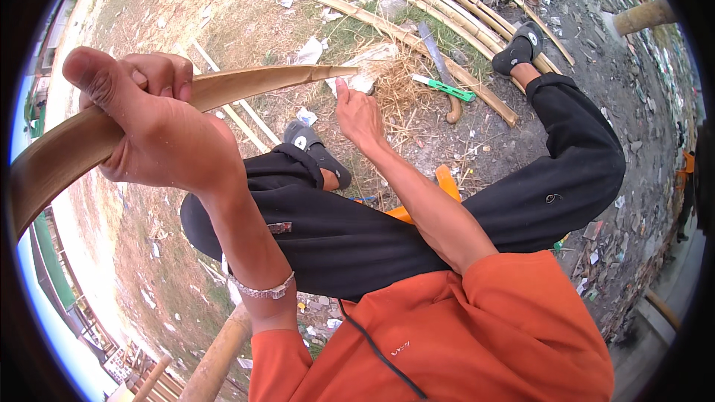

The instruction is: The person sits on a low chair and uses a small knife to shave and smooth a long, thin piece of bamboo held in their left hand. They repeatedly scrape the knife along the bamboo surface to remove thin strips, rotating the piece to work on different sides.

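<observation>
A split bamboo strip (pixel 257 83) crosses the left of the view, wide near me and narrowing to a tip at centre. My left hand (pixel 160 115) is closed around its wide part, thumb up. Just below the tip is my right hand (pixel 360 115), its fingers curled and one digit pointing up at the strip's lower edge; whether it touches is hard to tell. On the ground beyond lie a green cutter knife (pixel 450 90) and a hand saw (pixel 434 50) with a curved wooden handle, beside a heap of straw-coloured shavings (pixel 398 78).
A long bamboo length (pixel 372 21) and several bamboo poles (pixel 447 11) lie ahead. Thin pale strips (pixel 242 114) rest left of my shoe. An orange object (pixel 447 183) sits between my legs. A thick pole (pixel 216 357) stands lower left. Litter (pixel 311 50) dots the ground.
</observation>
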The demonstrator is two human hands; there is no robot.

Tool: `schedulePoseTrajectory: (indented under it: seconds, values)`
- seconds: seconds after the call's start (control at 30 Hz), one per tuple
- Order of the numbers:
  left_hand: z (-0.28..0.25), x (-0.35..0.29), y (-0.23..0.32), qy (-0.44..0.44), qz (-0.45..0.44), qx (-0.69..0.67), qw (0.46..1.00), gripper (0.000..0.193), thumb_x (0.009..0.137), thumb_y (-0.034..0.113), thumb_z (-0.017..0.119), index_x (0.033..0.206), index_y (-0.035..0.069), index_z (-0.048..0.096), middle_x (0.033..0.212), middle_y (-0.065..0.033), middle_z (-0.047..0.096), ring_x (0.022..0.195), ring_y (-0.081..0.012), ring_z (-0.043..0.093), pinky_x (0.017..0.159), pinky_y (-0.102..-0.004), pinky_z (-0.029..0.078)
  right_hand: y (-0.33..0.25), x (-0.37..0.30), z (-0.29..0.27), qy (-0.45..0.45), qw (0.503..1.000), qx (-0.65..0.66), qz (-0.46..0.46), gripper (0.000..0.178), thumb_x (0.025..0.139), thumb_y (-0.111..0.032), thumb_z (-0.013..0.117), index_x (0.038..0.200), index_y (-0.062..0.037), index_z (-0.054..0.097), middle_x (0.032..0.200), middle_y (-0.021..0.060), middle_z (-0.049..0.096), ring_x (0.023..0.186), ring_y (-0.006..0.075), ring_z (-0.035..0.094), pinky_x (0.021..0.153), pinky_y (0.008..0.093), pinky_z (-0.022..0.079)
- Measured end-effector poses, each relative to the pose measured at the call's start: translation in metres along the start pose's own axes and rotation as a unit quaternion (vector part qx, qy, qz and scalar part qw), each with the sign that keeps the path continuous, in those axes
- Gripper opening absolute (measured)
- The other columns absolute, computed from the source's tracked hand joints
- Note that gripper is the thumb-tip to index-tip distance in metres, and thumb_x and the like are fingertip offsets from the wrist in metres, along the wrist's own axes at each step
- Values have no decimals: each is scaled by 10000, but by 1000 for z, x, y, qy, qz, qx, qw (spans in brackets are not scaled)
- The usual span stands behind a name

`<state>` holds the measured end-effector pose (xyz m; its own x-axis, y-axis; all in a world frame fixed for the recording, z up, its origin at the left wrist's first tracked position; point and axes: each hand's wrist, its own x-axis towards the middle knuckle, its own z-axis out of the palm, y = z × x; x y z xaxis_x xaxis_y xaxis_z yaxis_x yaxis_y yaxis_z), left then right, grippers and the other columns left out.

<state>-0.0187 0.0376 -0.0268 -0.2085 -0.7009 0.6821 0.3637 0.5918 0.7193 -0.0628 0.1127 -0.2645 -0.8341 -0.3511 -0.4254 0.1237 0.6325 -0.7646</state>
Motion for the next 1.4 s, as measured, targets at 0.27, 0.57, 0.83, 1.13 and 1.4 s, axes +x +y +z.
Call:
schedulePoseTrajectory:
  seconds: [0.27, 0.57, 0.83, 1.13, 1.4]
  values:
    - [5, 7, -4, 55, -9, 1, 998, 353, 952, 153, 516, 626, 106, 390, 499, 18, 326, 450, -89, 338, 433, -221, 269, 4, 4, 9, -2, 1000, -8, 4, 670, 949, -487, 276, 909, 57, 664, 853, 334, 614, 848, 472, 606, 806, 509, 460]
    - [9, 1, 1, 41, -3, 1, 999, 519, 935, 280, 567, 512, 154, 293, 468, 23, 294, 419, -97, 319, 431, -229, 238, 12, 26, 10, 30, 999, -43, -1, 685, 946, -506, 276, 858, 50, 666, 845, 320, 621, 842, 464, 610, 801, 507, 465]
    - [6, 2, -2, 94, -25, 42, 994, 513, 939, 257, 562, 523, 147, 283, 472, 22, 282, 422, -92, 294, 433, -241, 213, 9, 19, 11, 17, 998, -50, -25, 710, 944, -508, 272, 861, 79, 663, 849, 319, 625, 854, 452, 618, 787, 506, 473]
    - [13, 2, -1, 48, 15, 13, 999, 510, 938, 239, 564, 511, 157, 299, 465, 24, 278, 416, -97, 285, 426, -244, 219, 24, 36, 14, 11, 999, -49, -15, 673, 942, -504, 281, 860, 34, 677, 865, 314, 623, 869, 456, 610, 798, 515, 463]
    - [5, 6, -4, 60, -8, 22, 998, 515, 938, 234, 564, 525, 159, 266, 472, 29, 262, 423, -92, 263, 432, -251, 216, 30, 37, 23, 6, 999, -53, -7, 691, 955, -498, 239, 860, 33, 671, 821, 312, 622, 810, 452, 616, 767, 523, 463]
